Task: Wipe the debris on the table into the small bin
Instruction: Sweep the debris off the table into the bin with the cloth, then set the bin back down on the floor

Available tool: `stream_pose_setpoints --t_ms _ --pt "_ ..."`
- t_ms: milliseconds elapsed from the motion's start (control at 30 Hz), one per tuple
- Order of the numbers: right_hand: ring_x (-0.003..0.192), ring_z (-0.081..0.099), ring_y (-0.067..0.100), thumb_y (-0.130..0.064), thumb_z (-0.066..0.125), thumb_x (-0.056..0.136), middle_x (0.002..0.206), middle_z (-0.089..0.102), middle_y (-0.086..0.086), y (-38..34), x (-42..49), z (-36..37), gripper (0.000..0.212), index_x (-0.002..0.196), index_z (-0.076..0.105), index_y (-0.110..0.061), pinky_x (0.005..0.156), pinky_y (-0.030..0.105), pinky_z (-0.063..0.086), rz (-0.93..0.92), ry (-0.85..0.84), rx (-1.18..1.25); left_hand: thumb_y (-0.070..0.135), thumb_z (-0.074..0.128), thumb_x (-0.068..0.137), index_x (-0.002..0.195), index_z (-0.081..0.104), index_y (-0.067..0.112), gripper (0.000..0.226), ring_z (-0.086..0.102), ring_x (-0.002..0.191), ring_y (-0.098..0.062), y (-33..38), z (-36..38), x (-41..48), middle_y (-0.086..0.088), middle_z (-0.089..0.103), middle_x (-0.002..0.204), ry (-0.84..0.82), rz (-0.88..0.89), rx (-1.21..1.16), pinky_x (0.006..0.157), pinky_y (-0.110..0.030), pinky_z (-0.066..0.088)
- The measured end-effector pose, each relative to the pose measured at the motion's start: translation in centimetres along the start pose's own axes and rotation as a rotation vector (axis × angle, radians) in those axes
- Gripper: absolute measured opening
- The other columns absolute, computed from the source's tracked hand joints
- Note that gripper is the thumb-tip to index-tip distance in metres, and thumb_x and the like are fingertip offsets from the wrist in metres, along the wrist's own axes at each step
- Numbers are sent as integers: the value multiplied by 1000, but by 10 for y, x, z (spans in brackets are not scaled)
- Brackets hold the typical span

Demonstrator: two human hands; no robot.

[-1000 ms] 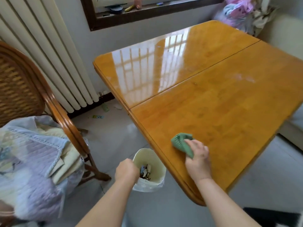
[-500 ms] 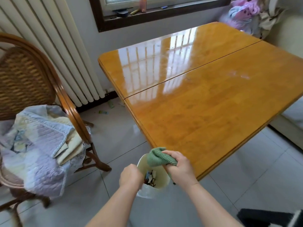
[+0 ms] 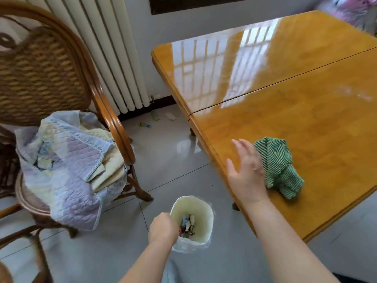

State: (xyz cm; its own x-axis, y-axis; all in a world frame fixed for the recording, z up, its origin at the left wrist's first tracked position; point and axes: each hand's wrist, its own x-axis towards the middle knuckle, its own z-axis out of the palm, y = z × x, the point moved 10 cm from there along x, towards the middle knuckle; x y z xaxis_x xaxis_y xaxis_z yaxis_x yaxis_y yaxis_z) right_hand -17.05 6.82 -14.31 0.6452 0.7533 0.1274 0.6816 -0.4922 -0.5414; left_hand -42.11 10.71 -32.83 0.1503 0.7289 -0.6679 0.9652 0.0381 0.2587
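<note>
A small cream bin [image 3: 201, 209] with a plastic liner hangs below the table's near edge, and my left hand [image 3: 162, 228] grips its rim. Small bits of debris [image 3: 187, 223] lie at its bottom. A green striped cloth [image 3: 280, 166] lies crumpled on the glossy wooden table [image 3: 306, 111] near that edge. My right hand [image 3: 245, 170] hovers just left of the cloth with fingers spread, holding nothing.
A rattan chair [image 3: 51, 78] with a folded quilt [image 3: 67, 166] stands at the left. A white radiator [image 3: 106, 48] lines the wall behind. Small scraps [image 3: 145, 125] lie on the tiled floor under the table's far corner. Clothes [image 3: 355, 7] are piled at top right.
My right hand carried the cloth off the table edge over the bin, then put it back on the table and let go. My left hand kept hold of the bin.
</note>
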Motion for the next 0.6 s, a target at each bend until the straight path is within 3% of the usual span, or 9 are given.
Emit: stream_pose_setpoints --t_ms 33,100,167,267,367,433,500,567,600 --pt "121 48 16 -16 52 86 130 54 3 -26 -9 26 41 127 49 -20 102 19 32 -100 -79 114 -1 41 77 72 55 14 21 56 68 -24 -2 -2 9 1 52 64 -1 8 -1 57 -28 42" --pt "114 54 12 -12 46 89 124 59 -2 -49 -30 94 36 123 54 -20 98 21 41 -144 -323 167 2 42 78 73 56 14 19 55 69 -25 -8 -6 30 -1 56 69 4 19 -5 58 -28 41" --pt "125 46 14 -12 42 91 136 50 -1 -26 -47 154 41 131 47 -19 104 28 37 4 -495 132 4 43 79 72 56 16 19 56 70 -25 -16 -3 51 -3 60 73 9 26 -23 56 -28 40" --pt "136 32 18 -18 40 93 150 32 1 38 -65 222 51 142 28 -18 108 30 30 231 -652 -21 7 42 78 60 47 20 23 53 66 -25 -34 14 81 1 54 64 2 20 -72 54 -26 40" --pt "128 43 25 -24 39 93 143 42 5 93 -80 276 48 140 30 -18 99 32 38 369 -766 -129 9 41 80 62 44 19 21 54 72 -30 -45 43 117 -4 57 71 -3 35 -82 62 -30 43" --pt "108 56 30 -20 39 91 113 62 8 124 -86 316 25 108 57 -22 85 32 45 393 -827 -156 10 39 84 72 48 16 16 58 78 -33 -51 72 147 -10 62 81 -23 50 -86 62 -31 44" --pt "84 61 31 -12 39 85 78 61 6 160 -88 357 27 64 50 -23 66 31 47 437 -835 -157 11 41 87 81 49 15 11 61 85 -35 -51 106 180 -14 65 90 -54 79 -90 65 -35 49" --pt "72 64 30 -7 39 81 67 60 5 198 -91 390 27 59 51 -19 58 32 50 554 -815 -117 18 47 90 101 54 16 14 61 96 -36 -51 139 208 -15 66 101 -98 85 -161 77 -38 51" --pt "67 64 28 -6 39 79 67 61 6 217 -93 402 26 63 56 -17 56 32 54 637 -786 -75 25 48 92 121 50 19 29 59 104 -36 -51 153 219 -15 65 111 -115 69 -213 82 -37 48"
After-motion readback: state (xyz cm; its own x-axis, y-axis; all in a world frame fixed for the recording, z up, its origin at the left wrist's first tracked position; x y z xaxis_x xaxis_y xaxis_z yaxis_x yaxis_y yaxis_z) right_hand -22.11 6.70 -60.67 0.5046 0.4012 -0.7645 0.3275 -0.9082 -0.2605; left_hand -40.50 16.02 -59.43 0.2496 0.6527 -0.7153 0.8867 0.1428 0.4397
